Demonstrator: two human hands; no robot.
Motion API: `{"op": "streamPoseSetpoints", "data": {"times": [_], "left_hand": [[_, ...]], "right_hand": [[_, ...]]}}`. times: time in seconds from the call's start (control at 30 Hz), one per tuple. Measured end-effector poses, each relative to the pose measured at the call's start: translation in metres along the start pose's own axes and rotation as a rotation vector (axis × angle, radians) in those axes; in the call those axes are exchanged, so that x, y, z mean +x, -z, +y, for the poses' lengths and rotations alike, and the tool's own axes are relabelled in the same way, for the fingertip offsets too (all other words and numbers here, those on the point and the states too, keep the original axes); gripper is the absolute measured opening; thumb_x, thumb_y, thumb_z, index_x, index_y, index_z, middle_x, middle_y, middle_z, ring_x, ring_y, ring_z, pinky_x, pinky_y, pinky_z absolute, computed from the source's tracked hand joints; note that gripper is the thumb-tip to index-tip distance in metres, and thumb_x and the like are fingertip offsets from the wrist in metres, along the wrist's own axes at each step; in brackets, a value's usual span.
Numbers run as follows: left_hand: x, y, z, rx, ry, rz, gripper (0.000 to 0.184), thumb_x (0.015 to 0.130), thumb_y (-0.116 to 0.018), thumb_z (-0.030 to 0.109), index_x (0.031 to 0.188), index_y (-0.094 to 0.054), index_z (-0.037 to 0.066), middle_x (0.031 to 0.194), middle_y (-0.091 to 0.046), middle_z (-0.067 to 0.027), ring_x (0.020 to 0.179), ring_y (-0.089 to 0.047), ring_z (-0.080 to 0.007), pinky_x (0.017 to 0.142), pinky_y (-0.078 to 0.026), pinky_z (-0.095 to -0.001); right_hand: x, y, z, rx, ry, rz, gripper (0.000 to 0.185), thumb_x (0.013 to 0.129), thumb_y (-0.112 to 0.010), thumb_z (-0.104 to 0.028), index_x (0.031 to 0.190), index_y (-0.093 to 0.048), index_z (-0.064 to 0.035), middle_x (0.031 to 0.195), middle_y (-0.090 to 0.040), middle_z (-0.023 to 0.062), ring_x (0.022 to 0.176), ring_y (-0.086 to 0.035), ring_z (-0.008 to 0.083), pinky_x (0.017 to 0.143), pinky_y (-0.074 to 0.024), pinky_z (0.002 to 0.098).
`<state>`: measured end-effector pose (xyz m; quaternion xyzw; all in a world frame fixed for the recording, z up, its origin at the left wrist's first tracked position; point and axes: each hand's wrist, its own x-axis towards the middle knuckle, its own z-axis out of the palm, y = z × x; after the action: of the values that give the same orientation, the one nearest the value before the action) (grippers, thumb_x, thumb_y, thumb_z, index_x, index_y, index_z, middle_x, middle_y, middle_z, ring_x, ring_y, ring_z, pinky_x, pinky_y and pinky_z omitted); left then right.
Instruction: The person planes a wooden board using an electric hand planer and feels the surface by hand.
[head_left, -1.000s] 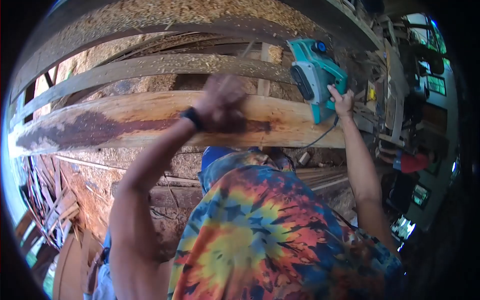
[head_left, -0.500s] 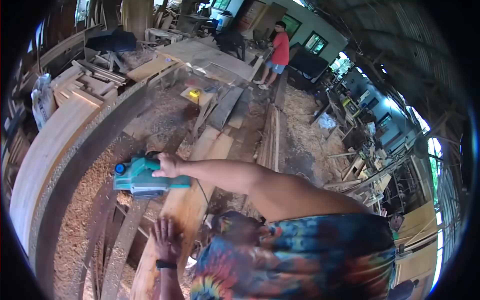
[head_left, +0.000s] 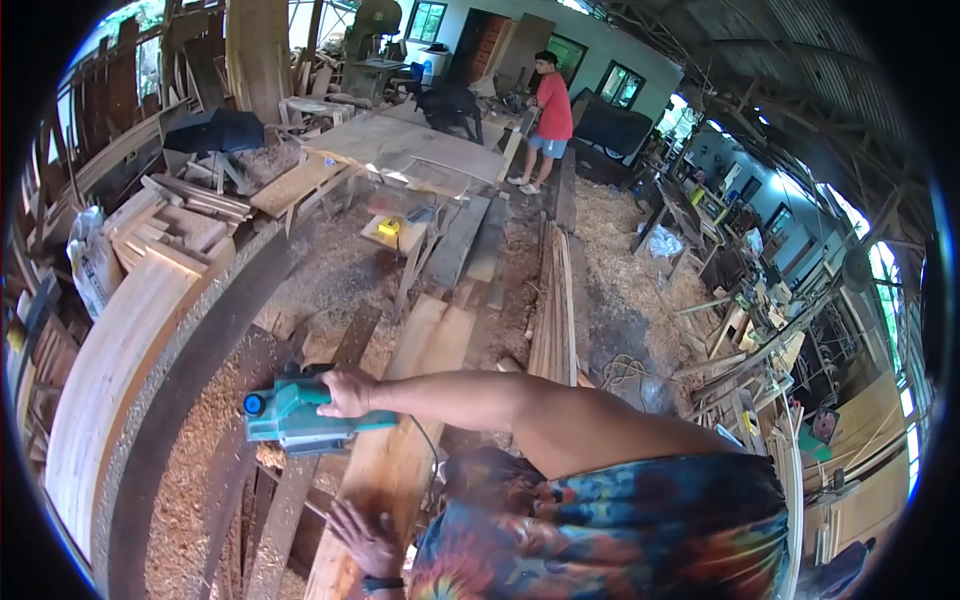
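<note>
My right hand (head_left: 347,391) is wrapped round the rear handle of a teal electric planer (head_left: 305,415), which rests across the edge of a long pale plank (head_left: 388,457) and the narrower beam beside it. A cord runs from the planer over the plank. Lower down, my left hand (head_left: 368,538), with a dark band at the wrist, is on the same plank with its fingers spread and nothing in them. The planer's underside is hidden.
Wood shavings (head_left: 190,480) lie between the beams at the left. A yellow object (head_left: 388,228) sits on a board ahead. A person in a red shirt (head_left: 553,108) stands at the back, near a black dog (head_left: 450,108). Stacked strips (head_left: 557,300) lie right of the plank.
The view has swung up from the plank to the workshop. My left hand, blurred above the plank a second ago, now lies on it. My right hand has kept hold of the planer.
</note>
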<state>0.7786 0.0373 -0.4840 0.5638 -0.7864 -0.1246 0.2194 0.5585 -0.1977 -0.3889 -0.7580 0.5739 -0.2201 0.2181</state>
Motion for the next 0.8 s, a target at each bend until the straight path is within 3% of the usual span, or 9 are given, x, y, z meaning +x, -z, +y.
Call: {"op": "streamPoseSetpoints", "data": {"times": [0.07, 0.27, 0.43, 0.47, 0.6, 0.67, 0.7, 0.77, 0.8], "left_hand": [[0.002, 0.0, 0.015, 0.151, 0.041, -0.037, 0.077, 0.1, -0.048, 0.049, 0.156, -0.026, 0.0, 0.161, -0.027, -0.0261, 0.15, -0.02, -0.0478, 0.121, -0.015, -0.0633], [0.008, 0.004, 0.018, 0.119, 0.125, -0.042, 0.076, 0.098, -0.051, 0.046, 0.152, -0.032, -0.005, 0.16, -0.03, -0.0249, 0.15, -0.022, -0.0463, 0.122, -0.016, -0.059], [0.007, 0.012, 0.028, 0.146, 0.15, -0.04, 0.076, 0.097, -0.054, 0.046, 0.149, -0.036, -0.007, 0.158, -0.034, -0.0265, 0.148, -0.026, -0.0477, 0.121, -0.019, -0.0587], [0.012, 0.013, 0.032, 0.154, 0.156, -0.049, 0.076, 0.098, -0.054, 0.047, 0.148, -0.037, -0.007, 0.157, -0.035, -0.0269, 0.148, -0.027, -0.048, 0.121, -0.02, -0.0589], [-0.001, -0.029, -0.019, 0.454, -0.07, 0.376, 0.079, 0.099, -0.05, 0.054, 0.152, -0.034, -0.002, 0.156, -0.036, -0.0279, 0.146, -0.03, -0.0485, 0.121, -0.023, -0.0572], [0.003, -0.029, 0.003, 0.428, 0.758, 0.305, 0.077, 0.099, -0.055, 0.048, 0.153, -0.033, -0.002, 0.155, -0.04, -0.0265, 0.145, -0.033, -0.0458, 0.121, -0.023, -0.0527], [0.017, -0.029, 0.029, 0.342, 0.91, 0.42, 0.074, 0.096, -0.058, 0.044, 0.151, -0.037, -0.001, 0.155, -0.04, -0.0258, 0.145, -0.034, -0.0441, 0.121, -0.024, -0.05], [-0.009, -0.07, -0.006, 0.312, 0.935, 0.179, 0.027, 0.084, -0.069, 0.032, 0.09, -0.054, 0.011, 0.087, -0.052, -0.0077, 0.078, -0.044, -0.0263, 0.072, -0.035, -0.0459], [-0.022, -0.092, -0.018, 0.295, 0.938, 0.06, 0.024, 0.078, -0.074, 0.026, 0.059, -0.062, 0.017, 0.053, -0.059, 0.0013, 0.045, -0.049, -0.0174, 0.047, -0.04, -0.0439]], "right_hand": [[-0.002, 0.006, -0.007, 0.072, 0.005, -0.013, 0.048, 0.074, -0.08, -0.036, 0.104, -0.067, -0.0014, 0.089, -0.07, 0.0217, 0.087, -0.07, 0.0391, 0.078, -0.0556, 0.0458], [0.003, 0.007, -0.001, 0.029, 0.015, -0.107, 0.047, 0.074, -0.081, -0.035, 0.101, -0.067, 0.0009, 0.079, -0.069, 0.0222, 0.08, -0.07, 0.0393, 0.073, -0.0556, 0.0454], [0.008, -0.001, 0.01, 0.157, 0.131, -0.159, 0.046, 0.077, -0.079, -0.031, 0.105, -0.063, 0.0024, 0.072, -0.068, 0.018, 0.072, -0.071, 0.0356, 0.065, -0.0569, 0.0429], [0.006, -0.01, 0.016, 0.188, 0.181, -0.097, 0.048, 0.079, -0.079, -0.03, 0.11, -0.062, 0.0037, 0.075, -0.069, 0.0195, 0.074, -0.072, 0.0366, 0.069, -0.0579, 0.0432], [0.009, -0.012, 0.023, 0.3, 0.278, -0.162, 0.061, 0.081, -0.078, -0.03, 0.128, -0.057, 0.0027, 0.091, -0.071, 0.027, 0.086, -0.071, 0.042, 0.08, -0.0571, 0.0468], [0.009, 0.006, 0.016, 0.47, 0.329, -0.215, 0.062, 0.079, -0.076, -0.027, 0.132, -0.057, 0.0007, 0.107, -0.071, 0.0249, 0.098, -0.071, 0.0355, 0.086, -0.0558, 0.0457], [0.015, -0.003, 0.029, 0.704, 0.392, -0.336, 0.06, 0.079, -0.075, -0.025, 0.131, -0.059, 0.0002, 0.109, -0.073, 0.0182, 0.097, -0.071, 0.0272, 0.084, -0.0563, 0.0425], [0.02, -0.003, 0.035, 0.898, 0.487, -0.411, 0.04, 0.081, -0.074, -0.02, 0.117, -0.066, -0.0028, 0.104, -0.072, 0.0115, 0.09, -0.067, 0.0195, 0.079, -0.0551, 0.0394], [0.025, -0.018, 0.051, 0.931, 0.553, -0.491, 0.031, 0.084, -0.072, -0.017, 0.113, -0.066, -0.0047, 0.102, -0.071, 0.0088, 0.088, -0.065, 0.0187, 0.078, -0.054, 0.0399]]}}
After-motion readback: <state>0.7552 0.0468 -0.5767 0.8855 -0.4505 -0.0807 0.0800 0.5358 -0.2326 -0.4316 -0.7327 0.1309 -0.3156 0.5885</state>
